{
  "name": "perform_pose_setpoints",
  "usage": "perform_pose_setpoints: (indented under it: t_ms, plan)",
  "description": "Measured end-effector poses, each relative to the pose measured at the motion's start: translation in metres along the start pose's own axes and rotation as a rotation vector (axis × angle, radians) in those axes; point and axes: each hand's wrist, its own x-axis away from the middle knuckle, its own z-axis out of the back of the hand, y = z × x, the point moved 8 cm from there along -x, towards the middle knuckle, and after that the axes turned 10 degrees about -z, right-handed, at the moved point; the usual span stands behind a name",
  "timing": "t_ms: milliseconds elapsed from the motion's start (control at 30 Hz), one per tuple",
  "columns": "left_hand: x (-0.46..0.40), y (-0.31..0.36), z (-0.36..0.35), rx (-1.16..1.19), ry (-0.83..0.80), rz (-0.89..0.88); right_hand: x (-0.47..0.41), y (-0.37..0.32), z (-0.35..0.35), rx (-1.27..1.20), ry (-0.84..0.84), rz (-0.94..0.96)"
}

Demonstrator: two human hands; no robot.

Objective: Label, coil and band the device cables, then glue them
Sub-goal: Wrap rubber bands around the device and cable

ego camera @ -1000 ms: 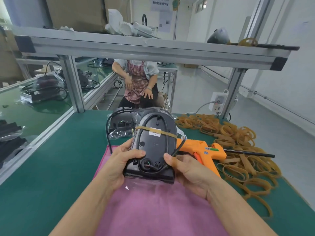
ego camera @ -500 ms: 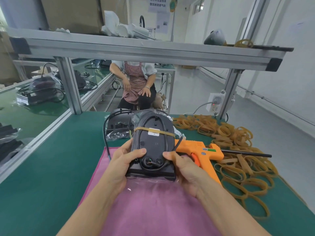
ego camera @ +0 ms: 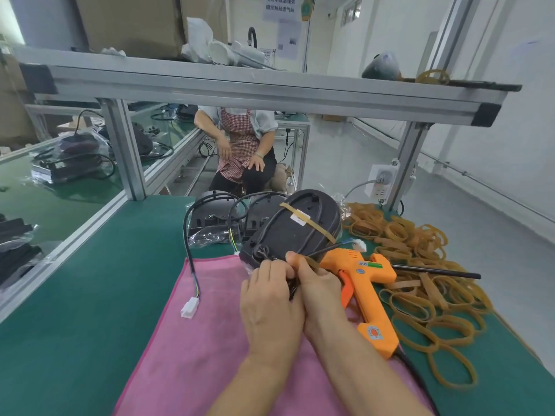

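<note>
A black oval device [ego camera: 292, 232] lies tilted at the far edge of the pink cloth [ego camera: 204, 349], its cable coiled on its back under a tan rubber band [ego camera: 309, 222] with a white label [ego camera: 299, 219]. My left hand [ego camera: 270, 307] and my right hand [ego camera: 319, 288] are pressed together at its near end, fingers pinched on the black cable there. An orange glue gun [ego camera: 365, 292] lies just right of my right hand. The cable's free end with a white plug [ego camera: 359, 244] pokes out over the gun.
A heap of tan rubber bands [ego camera: 426, 265] covers the green table at the right. Two more black devices in plastic [ego camera: 216, 219] stand behind, one cable with a white connector [ego camera: 189, 307] trailing onto the cloth. A seated person [ego camera: 240, 145] is beyond the aluminium frame [ego camera: 240, 85].
The device has been tipped to the right and lowered onto the cloth. Both hands slid from its sides to its near end and closed together on the cable.
</note>
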Motion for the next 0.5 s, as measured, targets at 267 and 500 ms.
perform_pose_setpoints:
  t_ms: [267, 500]
  plan:
    - [-0.011, 0.006, 0.004, -0.065, -0.046, -0.178, -0.001, -0.006, 0.007, 0.013, 0.053, 0.060]
    - [0.001, -0.052, 0.002, -0.007, -0.101, 0.167, 0.000, -0.010, 0.018, 0.053, 0.096, 0.051]
